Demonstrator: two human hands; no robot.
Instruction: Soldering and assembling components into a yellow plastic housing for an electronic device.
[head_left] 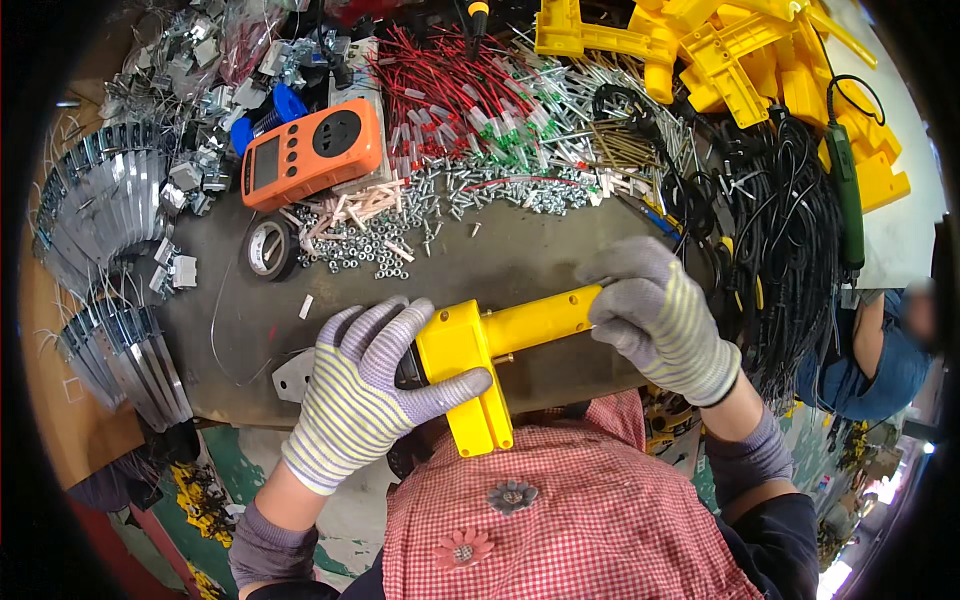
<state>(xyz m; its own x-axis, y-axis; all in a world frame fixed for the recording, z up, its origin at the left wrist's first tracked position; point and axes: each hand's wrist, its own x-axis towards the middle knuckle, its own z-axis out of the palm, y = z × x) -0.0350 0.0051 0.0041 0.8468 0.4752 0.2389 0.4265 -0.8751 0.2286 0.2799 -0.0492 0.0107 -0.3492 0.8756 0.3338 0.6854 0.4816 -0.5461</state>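
A yellow plastic tool housing [540,322], with a block-shaped head and a straight handle, is held over the near edge of the dark work table. My left hand [360,390], in a striped knit glove, is closed around the head, thumb across its front. Something black shows between that palm and the head. At the handle's far right end, my right hand [662,325] has its gloved fingers curled against the tip; whether they also hold something small is hidden. A light metal plate with holes [292,377] lies beside my left hand.
Beyond my hands lie an orange meter [315,150], a black tape roll [268,248], nuts [362,252], screws and red wires [425,75]. Metal strips [120,190] fan out at left. Black cords [790,230] and yellow housings [735,60] fill the right. Another person [875,350] sits at far right.
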